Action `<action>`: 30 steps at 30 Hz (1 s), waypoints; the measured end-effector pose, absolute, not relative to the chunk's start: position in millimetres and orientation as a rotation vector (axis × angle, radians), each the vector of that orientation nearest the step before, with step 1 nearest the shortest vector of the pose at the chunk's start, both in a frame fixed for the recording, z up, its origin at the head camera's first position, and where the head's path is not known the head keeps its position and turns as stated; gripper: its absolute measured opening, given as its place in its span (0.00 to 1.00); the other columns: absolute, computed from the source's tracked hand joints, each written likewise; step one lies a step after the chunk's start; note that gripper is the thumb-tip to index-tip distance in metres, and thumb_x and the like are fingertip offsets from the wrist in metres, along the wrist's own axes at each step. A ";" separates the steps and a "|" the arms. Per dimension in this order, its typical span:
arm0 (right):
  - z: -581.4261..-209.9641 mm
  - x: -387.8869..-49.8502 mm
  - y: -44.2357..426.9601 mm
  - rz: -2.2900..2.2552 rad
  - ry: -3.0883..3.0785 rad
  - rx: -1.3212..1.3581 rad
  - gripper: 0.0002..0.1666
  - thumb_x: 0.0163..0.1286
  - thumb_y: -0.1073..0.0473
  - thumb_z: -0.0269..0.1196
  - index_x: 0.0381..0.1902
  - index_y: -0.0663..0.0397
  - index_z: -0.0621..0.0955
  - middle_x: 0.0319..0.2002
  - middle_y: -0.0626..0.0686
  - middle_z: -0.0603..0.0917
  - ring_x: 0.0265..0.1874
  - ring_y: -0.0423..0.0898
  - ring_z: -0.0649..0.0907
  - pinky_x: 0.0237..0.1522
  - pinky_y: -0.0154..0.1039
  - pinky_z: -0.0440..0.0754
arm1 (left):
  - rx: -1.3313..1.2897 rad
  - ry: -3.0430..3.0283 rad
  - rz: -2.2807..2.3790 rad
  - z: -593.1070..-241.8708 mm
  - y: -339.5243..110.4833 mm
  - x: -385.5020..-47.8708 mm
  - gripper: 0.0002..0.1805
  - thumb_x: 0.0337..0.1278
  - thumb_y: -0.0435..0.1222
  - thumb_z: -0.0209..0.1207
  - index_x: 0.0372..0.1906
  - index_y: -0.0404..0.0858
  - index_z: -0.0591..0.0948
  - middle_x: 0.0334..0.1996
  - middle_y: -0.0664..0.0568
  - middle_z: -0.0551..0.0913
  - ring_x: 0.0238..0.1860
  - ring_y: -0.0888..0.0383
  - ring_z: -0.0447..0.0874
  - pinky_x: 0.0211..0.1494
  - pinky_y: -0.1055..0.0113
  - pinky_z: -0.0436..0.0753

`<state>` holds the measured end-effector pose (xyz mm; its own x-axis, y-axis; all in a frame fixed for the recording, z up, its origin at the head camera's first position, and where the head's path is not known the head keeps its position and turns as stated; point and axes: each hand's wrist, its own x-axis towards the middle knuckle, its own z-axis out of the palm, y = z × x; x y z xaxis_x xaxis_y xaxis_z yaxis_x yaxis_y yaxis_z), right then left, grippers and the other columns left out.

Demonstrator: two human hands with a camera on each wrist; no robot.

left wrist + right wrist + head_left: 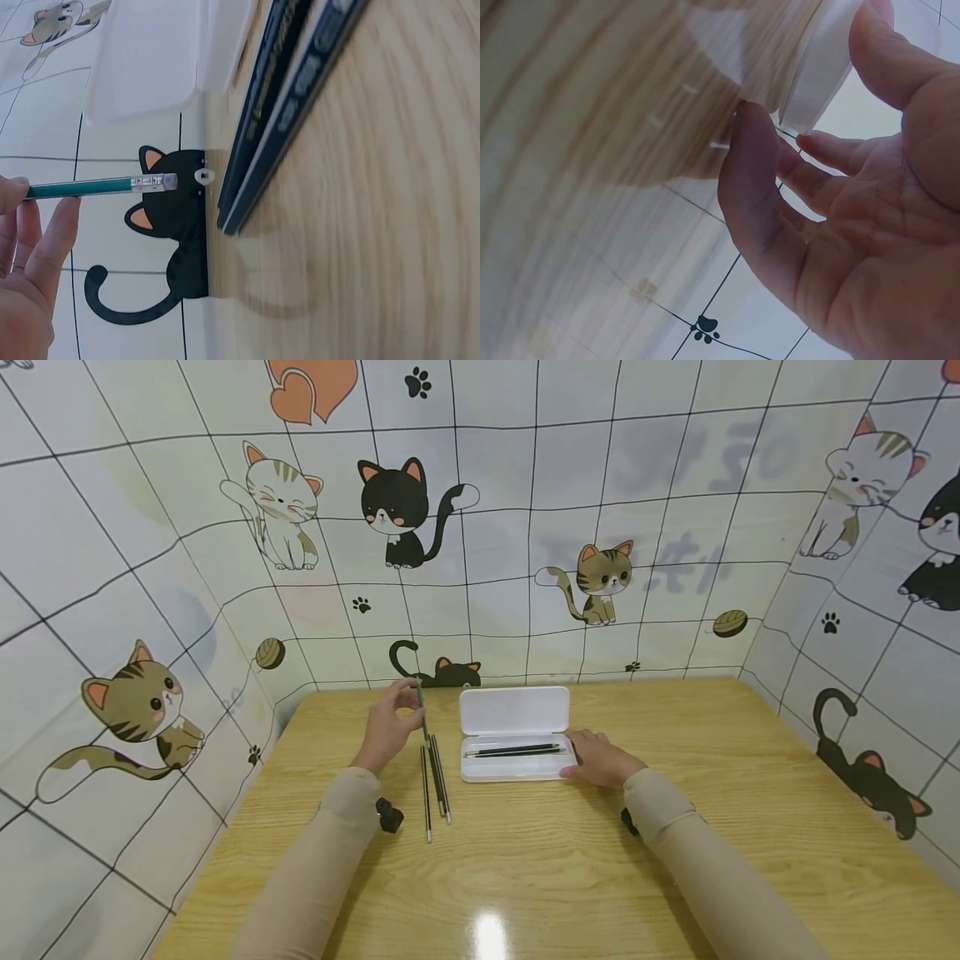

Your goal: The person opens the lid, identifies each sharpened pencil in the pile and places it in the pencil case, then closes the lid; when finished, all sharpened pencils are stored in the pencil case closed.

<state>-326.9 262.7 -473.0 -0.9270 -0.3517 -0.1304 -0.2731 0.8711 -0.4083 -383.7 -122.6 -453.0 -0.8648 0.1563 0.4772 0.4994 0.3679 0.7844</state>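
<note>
My left hand pinches a green pencil between thumb and fingers, above the left part of the table; its silver ferrule and eraser end show in the left wrist view. Below it several dark pencils lie on the table, their lengths running toward me. To their right, a white pencil case lies with its lid raised at the back. Dark pencils lie lengthwise inside it. My right hand holds the case's right end, thumb near the front corner and fingers farther back.
The wood-grain table meets a white gridded backdrop printed with cartoon cats at the back and sides. A small black piece sits at the left wrist.
</note>
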 end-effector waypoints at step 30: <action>-472.6 -325.9 263.0 -0.569 2.836 -0.488 0.46 0.74 0.47 0.63 0.76 0.68 0.59 0.71 0.71 0.64 0.68 0.70 0.64 0.67 0.65 0.65 | -0.748 -2.296 -1.450 -455.4 -57.7 -388.1 0.25 0.59 0.24 0.66 0.61 0.37 0.78 0.40 0.43 0.86 0.43 0.48 0.85 0.58 0.48 0.78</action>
